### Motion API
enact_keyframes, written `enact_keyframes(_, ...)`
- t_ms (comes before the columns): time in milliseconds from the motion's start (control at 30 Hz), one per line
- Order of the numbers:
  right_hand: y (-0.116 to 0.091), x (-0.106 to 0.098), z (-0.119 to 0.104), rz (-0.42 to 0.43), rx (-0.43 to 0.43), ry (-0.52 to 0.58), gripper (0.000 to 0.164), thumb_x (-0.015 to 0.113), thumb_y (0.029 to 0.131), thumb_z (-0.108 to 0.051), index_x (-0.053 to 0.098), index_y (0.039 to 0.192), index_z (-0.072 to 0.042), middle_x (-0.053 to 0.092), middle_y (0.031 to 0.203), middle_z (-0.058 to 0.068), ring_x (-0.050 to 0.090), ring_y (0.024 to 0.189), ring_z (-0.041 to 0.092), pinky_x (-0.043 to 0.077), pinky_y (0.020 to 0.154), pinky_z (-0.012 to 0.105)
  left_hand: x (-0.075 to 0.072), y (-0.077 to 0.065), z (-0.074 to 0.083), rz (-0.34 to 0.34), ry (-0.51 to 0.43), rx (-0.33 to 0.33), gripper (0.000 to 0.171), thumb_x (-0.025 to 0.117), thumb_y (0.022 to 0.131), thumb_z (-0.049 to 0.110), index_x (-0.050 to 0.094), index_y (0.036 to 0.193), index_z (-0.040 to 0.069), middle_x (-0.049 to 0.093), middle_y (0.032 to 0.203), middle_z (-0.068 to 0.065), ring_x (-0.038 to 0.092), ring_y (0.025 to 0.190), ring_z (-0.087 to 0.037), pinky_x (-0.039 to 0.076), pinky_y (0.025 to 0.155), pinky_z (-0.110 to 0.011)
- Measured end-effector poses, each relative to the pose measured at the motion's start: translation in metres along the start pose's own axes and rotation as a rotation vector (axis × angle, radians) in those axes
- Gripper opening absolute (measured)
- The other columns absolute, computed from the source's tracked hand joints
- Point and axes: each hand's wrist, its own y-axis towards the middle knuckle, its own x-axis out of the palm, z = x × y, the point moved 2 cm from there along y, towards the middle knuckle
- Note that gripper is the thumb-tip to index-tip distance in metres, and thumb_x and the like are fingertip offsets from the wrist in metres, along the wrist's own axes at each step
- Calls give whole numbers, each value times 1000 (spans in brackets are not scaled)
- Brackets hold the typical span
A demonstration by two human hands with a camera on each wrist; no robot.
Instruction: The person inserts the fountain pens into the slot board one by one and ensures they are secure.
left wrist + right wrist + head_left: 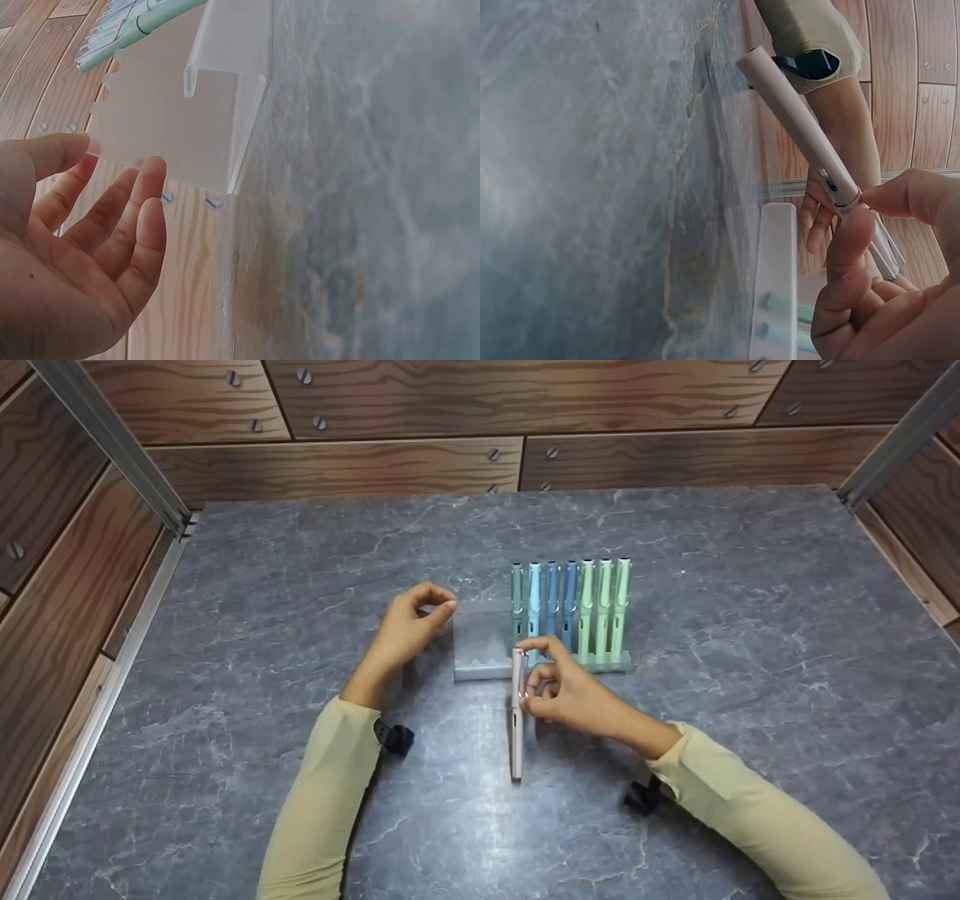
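A clear acrylic pen stand (480, 634) stands on the table with its left part bare. My left hand (409, 626) pinches the stand's upper left corner between thumb and index finger; the other fingers are loosely bent in the left wrist view. In my right hand (574, 694) is a pale pinkish-grey capped pen (517, 742), held in front of the stand with its clip end toward the rack. Thumb and fingers grip it around the cap, as the right wrist view shows. The pen's barrel (799, 120) extends free of the hand.
Several capped pens lean in the stand's right part: a dark green pen (517, 585), a light blue pen (534, 592), blue pens (571, 592) and light green pens (603, 607). The grey marbled table (262, 585) is bordered by wood-patterned walls (450, 397) and metal posts.
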Motion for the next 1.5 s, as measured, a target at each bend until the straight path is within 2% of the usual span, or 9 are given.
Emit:
enact_keyframes(300, 1, -5, -5, 69, -49, -92, 70, 61, 77, 10, 31, 138, -5, 54, 80, 3, 49, 66, 10, 43, 57, 15, -1, 0, -1, 5, 11, -22, 19, 60, 95, 15, 65, 107, 1, 66, 108, -17, 66, 84, -36, 56, 74, -43)
enact_keyframes(600, 3, -7, -8, 133, -50, -168, 69, 62, 77, 10, 34, 137, -8, 56, 80, 5, 50, 64, 11, 44, 56, 16, 0, 0, 0, -9, -19, -2, 18, 61, 95, 13, 64, 106, -1, 66, 105, -17, 65, 84, -41, 56, 78, -49)
enact_keyframes(867, 7, -10, -11, 168, -109, -220, 67, 63, 79, 9, 34, 137, -9, 57, 79, 7, 50, 59, 10, 45, 52, 18, 0, 0, 1, 5, 3, 5, 17, 61, 94, 12, 65, 104, -1, 67, 103, -17, 65, 81, -37, 56, 70, -38)
enact_keyframes(1067, 11, -12, -15, 204, -140, -246, 67, 62, 79, 10, 35, 137, -9, 57, 78, 6, 50, 58, 10, 45, 51, 18, 0, 0, 0, 5, -6, 8, 16, 61, 94, 12, 65, 104, 0, 67, 103, -17, 65, 81, -39, 56, 72, -44)
enact_keyframes(1500, 19, -19, -24, 255, -167, -308, 64, 65, 84, 5, 34, 139, -10, 58, 80, 8, 48, 59, 11, 44, 52, 19, -1, 0, 0, -4, 8, 6, 18, 60, 95, 14, 65, 105, 1, 67, 104, -16, 66, 82, -39, 56, 73, -43)
